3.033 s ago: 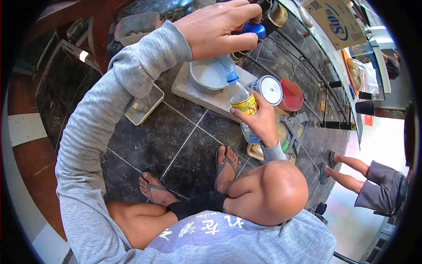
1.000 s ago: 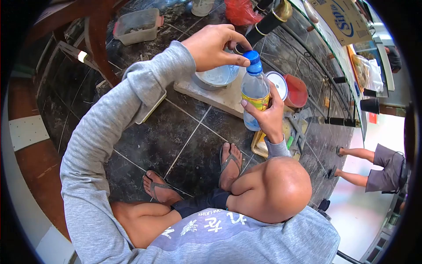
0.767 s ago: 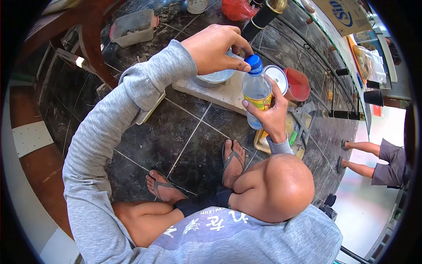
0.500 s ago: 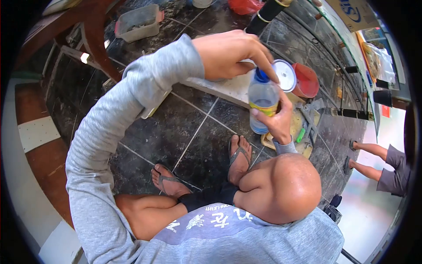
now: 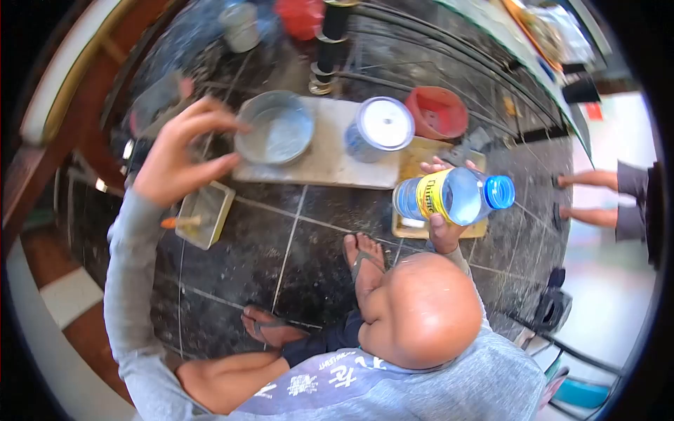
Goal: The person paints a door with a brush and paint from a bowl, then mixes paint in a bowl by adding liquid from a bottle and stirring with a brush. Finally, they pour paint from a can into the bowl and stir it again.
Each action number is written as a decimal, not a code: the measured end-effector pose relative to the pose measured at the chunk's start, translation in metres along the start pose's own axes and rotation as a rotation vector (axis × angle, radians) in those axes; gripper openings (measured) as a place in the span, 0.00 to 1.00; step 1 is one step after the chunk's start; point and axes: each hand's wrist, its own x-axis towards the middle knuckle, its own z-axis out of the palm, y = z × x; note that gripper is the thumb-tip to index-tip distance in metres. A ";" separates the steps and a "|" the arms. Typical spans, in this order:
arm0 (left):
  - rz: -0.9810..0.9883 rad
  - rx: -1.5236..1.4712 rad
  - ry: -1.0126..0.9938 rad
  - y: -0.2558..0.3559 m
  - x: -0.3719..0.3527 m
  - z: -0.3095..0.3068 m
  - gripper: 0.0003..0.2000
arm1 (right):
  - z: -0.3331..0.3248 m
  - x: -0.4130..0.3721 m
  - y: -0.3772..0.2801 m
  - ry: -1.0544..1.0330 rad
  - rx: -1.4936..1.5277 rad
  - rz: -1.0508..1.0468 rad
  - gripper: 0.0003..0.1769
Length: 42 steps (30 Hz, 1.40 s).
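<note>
My right hand point(image 5: 442, 228) grips a clear plastic water bottle point(image 5: 449, 197) with a yellow label and a blue cap; the bottle lies tilted on its side, cap pointing right. My left hand point(image 5: 179, 151) is raised with fingers spread, holding nothing, just left of a metal bowl point(image 5: 275, 128) of whitish liquid. The bowl stands on a pale slab point(image 5: 326, 156) beside a tin can point(image 5: 378, 126) with a white lid.
A red cup point(image 5: 437, 111) lies behind the can. A small tray point(image 5: 202, 214) with an orange-handled tool sits on the dark tiled floor. My feet in sandals point(image 5: 361, 256) are below. Another person's legs point(image 5: 597, 200) are at the right edge.
The blue cap is back on the bottle. My left hand has come off the cap and swung left, open. My right hand has tipped the bottle sideways and moved it right.
</note>
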 end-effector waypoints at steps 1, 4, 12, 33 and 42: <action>-0.068 0.000 0.018 0.000 -0.005 0.001 0.19 | -0.018 -0.001 -0.002 0.069 -0.059 0.008 0.56; -0.117 0.059 -0.003 0.008 0.002 0.005 0.18 | -0.061 -0.014 -0.008 0.302 -0.193 0.107 0.52; -0.185 -0.027 -0.086 0.029 0.101 0.050 0.13 | -0.138 -0.046 0.061 0.315 -0.456 0.332 0.46; 0.689 1.042 -0.639 -0.125 0.427 0.297 0.15 | -0.145 -0.028 0.129 0.424 -0.591 0.480 0.44; 0.788 0.982 -0.738 -0.180 0.464 0.346 0.11 | -0.132 -0.020 0.134 0.466 -0.476 0.561 0.51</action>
